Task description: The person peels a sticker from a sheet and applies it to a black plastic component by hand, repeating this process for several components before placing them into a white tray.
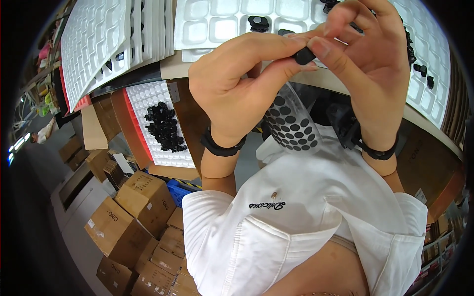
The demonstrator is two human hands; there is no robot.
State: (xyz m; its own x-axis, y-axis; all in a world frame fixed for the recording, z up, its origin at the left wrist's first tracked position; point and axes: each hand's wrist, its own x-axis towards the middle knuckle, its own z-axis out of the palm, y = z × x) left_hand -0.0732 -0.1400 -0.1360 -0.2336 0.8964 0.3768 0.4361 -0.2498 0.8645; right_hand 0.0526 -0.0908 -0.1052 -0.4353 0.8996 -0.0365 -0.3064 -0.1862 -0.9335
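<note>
My left hand (pixel 232 84) and my right hand (pixel 377 64) meet over the near edge of the table. Between their fingertips is a small black part (pixel 304 55) with a rounded end, pinched by both. Just beneath the hands hangs a clear sheet (pixel 291 123) with rows of black round stickers. Beyond them lies a white compartment tray (pixel 190 30); one of its pockets holds a black part with a grey round spot (pixel 258 22). Each wrist wears a black band. My fingers hide some of the held part.
White trays (pixel 98 44) are stacked at the left, black parts between them. Lower down, a heap of black parts (pixel 165 127) sits on a white tray in an open carton. Cardboard boxes (pixel 123 227) are piled on the floor. More black parts (pixel 420 70) lie on the right tray.
</note>
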